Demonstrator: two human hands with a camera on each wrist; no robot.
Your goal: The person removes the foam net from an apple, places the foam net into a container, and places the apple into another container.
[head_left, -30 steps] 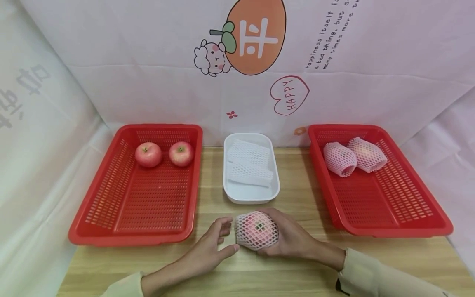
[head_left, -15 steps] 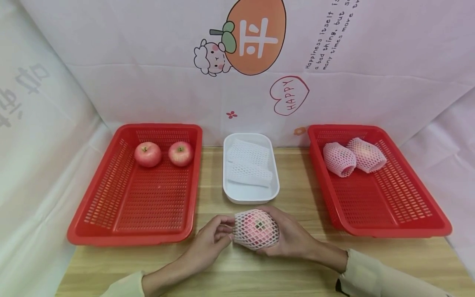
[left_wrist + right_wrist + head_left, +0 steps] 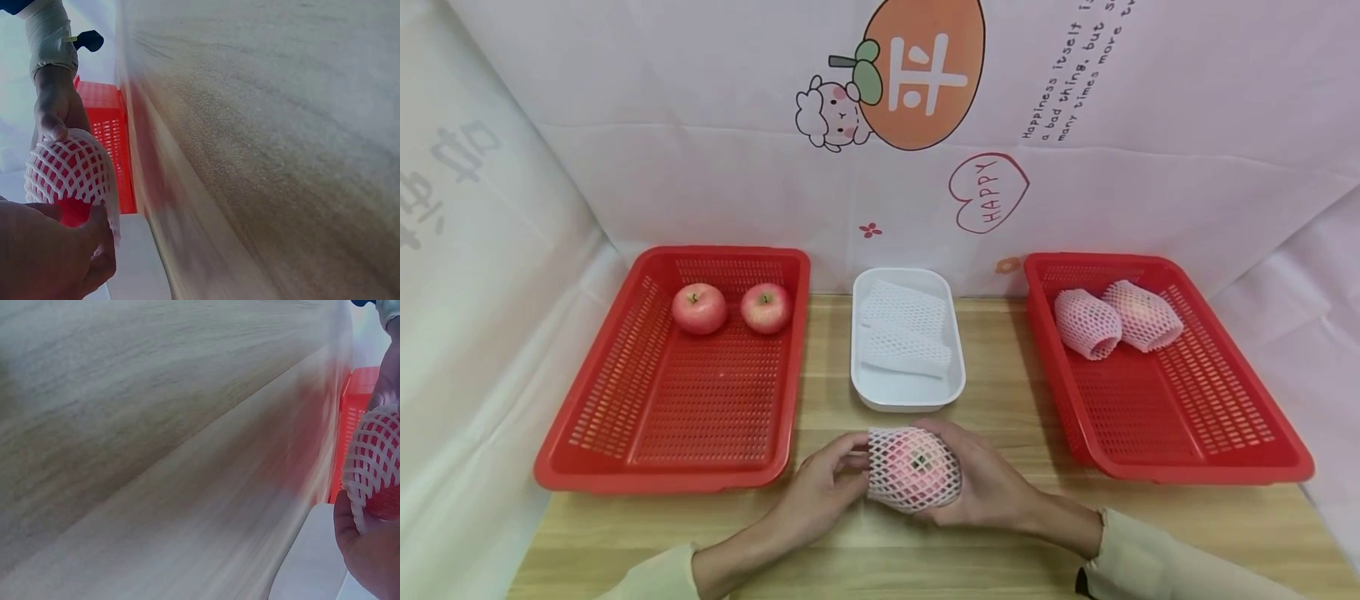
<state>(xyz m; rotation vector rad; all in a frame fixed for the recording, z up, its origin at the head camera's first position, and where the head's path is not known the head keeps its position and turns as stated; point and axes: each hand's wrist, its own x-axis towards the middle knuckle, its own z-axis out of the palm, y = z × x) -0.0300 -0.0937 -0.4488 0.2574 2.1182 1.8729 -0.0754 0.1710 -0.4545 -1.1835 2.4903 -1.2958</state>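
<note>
A red apple [image 3: 919,461] in a white foam net sleeve [image 3: 883,467] is held above the table, in front of the white tray. My right hand [image 3: 992,483] grips the netted apple from its right side. At the left end of the sleeve, my left hand [image 3: 823,483] pinches the net's edge between thumb and fingers. In the left wrist view, bare red apple skin [image 3: 73,211] shows through the sleeve's open end, close to the left hand [image 3: 50,250]. The right wrist view shows the net [image 3: 378,450] only in part, at its right edge.
A red basket [image 3: 670,475] on the left holds two bare apples [image 3: 700,308]. Another red basket [image 3: 1202,471] on the right holds two netted apples [image 3: 1086,323]. Between them, a white tray [image 3: 908,396] contains flat foam nets [image 3: 906,333]. Printed cloth hangs behind.
My left hand has closed from spread fingers onto the sleeve's left edge. The net's left end now stretches slightly farther left, and the netted apple has shifted a little left.
</note>
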